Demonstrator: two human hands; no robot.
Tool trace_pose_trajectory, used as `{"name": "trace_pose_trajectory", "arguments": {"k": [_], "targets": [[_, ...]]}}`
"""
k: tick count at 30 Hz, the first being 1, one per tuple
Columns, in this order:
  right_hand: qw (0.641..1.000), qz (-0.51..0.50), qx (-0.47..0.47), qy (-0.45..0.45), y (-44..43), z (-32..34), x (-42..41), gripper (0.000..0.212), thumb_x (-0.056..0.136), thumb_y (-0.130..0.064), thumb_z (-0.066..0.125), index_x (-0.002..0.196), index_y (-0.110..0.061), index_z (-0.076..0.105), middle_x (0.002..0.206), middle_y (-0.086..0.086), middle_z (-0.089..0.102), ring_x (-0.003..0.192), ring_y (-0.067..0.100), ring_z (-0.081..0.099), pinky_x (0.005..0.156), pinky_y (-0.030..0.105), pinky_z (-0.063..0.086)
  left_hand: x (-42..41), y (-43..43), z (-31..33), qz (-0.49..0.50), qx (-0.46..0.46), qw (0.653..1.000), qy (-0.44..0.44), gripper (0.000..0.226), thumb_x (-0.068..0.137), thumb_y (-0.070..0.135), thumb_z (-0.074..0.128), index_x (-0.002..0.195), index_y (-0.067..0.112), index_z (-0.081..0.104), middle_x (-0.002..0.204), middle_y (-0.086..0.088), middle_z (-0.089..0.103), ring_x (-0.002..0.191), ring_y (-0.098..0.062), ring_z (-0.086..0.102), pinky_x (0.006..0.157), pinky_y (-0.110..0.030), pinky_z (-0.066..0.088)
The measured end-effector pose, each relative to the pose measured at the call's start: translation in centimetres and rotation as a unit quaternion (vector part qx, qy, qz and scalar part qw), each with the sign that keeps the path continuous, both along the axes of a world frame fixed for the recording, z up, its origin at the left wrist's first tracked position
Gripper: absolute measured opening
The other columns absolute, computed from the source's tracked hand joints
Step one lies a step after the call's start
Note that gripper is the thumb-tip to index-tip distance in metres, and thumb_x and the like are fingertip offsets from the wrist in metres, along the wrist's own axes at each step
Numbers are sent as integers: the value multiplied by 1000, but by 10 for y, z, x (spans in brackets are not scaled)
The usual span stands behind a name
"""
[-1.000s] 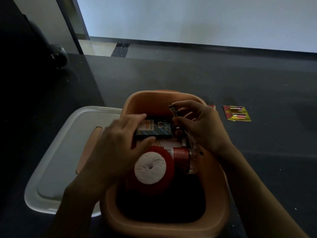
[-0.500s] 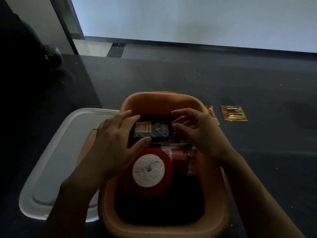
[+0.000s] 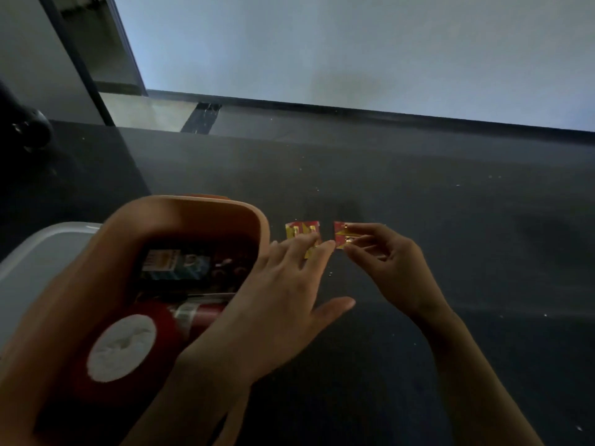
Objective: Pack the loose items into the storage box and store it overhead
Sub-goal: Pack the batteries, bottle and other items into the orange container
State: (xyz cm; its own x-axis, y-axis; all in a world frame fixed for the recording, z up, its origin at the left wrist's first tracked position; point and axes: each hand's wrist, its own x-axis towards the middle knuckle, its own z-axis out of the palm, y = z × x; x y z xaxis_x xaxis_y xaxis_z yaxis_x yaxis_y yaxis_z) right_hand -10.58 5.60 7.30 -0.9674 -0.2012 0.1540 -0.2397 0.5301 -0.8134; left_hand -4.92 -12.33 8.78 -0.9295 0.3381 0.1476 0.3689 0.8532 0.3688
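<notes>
1. Packing looks well along: the orange storage box [image 3: 193, 206] sits at the left on the dark surface [image 3: 467, 268]. It already holds a red roll [image 3: 125, 349] with a white centre, a red can [image 3: 201, 313] lying on its side, and a dark carton [image 3: 175, 268] with an orange and blue label.
2. Two things lie outside the box, just to its right: a left battery pack [image 3: 297, 231] and a right battery pack [image 3: 341, 235]. Both are red and yellow, side by side with a narrow gap between them.
3. The left hand [image 3: 280, 291] reaches past the box's right wall with fingers straight and spread. Its fingertips rest on the left battery pack and grip nothing.
4. The right hand [image 3: 392, 262] has thumb and fingers curled onto the right battery pack, pinching it (whether the pack has left the surface I cannot tell in this dim light).
5. The white lid [image 3: 35, 259] lies flat to the left of the box, partly hidden by it, so the box stands open.
6. Left to do, by my reading: put both packs into the box, fit the lid, then lift the box to overhead storage, which is nowhere in view.
</notes>
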Motion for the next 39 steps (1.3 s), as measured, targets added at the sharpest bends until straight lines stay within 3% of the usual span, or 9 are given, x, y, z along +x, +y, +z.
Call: {"name": "trace_pose_trajectory", "arguments": {"k": [3,6,10,14,19,23,30,35,39], "targets": [[1000,15,5,-19,38,-10,-19,38,81,-25,63,117,-23,54,99,-9,63,90,1,61,77,18,50,-11,36,-11,27,15,999,12,75,78,69,28,140,34,5,152,9,15,136,-8,16,102,-26,5],[999,25,7,-44,64,-25,-39,40,79,-24,66,116,-26,53,104,-11,61,91,-4,59,78,14,47,-33,56,-27,88,76,993,-32,70,82,58,45,140,32,15,147,8,28,129,-7,30,98,-24,20],[996,37,61,-49,81,-50,-67,51,79,-23,67,126,-21,48,125,-4,53,108,-3,43,82,6,33,-69,63,-57,147,114,980,-76,74,82,50,56,142,30,19,144,3,33,127,-12,34,97,-26,25],[992,60,83,-69,76,-69,-93,60,79,-21,68,132,-20,41,136,2,47,117,2,38,97,18,31,-106,57,-86,172,117,974,-85,77,78,39,66,141,25,24,143,-1,35,129,-16,34,100,-27,26],[984,80,147,-64,62,-89,-122,70,79,-24,67,139,-20,31,149,5,29,139,19,20,114,38,18,-137,40,-113,210,92,965,-124,84,76,31,70,144,23,20,152,-1,22,139,-17,15,111,-39,17],[981,77,171,-58,53,-102,-136,73,78,-31,68,139,-25,30,146,1,35,134,18,28,111,45,20,-148,33,-121,210,78,967,-122,80,76,31,70,142,22,26,142,-1,35,133,-19,22,107,-38,23],[966,57,246,-63,47,-110,-136,69,77,-38,67,137,-26,35,130,3,39,119,23,31,98,40,24,-156,30,-121,202,24,971,-123,66,73,40,72,130,23,44,125,-2,45,119,-22,31,98,-36,30],[977,61,196,-62,52,-83,-123,63,77,-33,69,133,-21,42,125,6,43,116,23,35,100,44,33,-147,35,-100,170,-24,983,-71,63,73,46,69,128,25,44,123,-2,47,115,-23,36,96,-38,28],[988,50,145,-21,56,-37,-107,56,75,-29,71,125,-19,49,118,5,46,114,23,42,100,48,37,-127,36,-45,135,-2,991,-2,64,72,43,70,127,23,45,121,-3,45,112,-21,36,94,-35,26]]}}
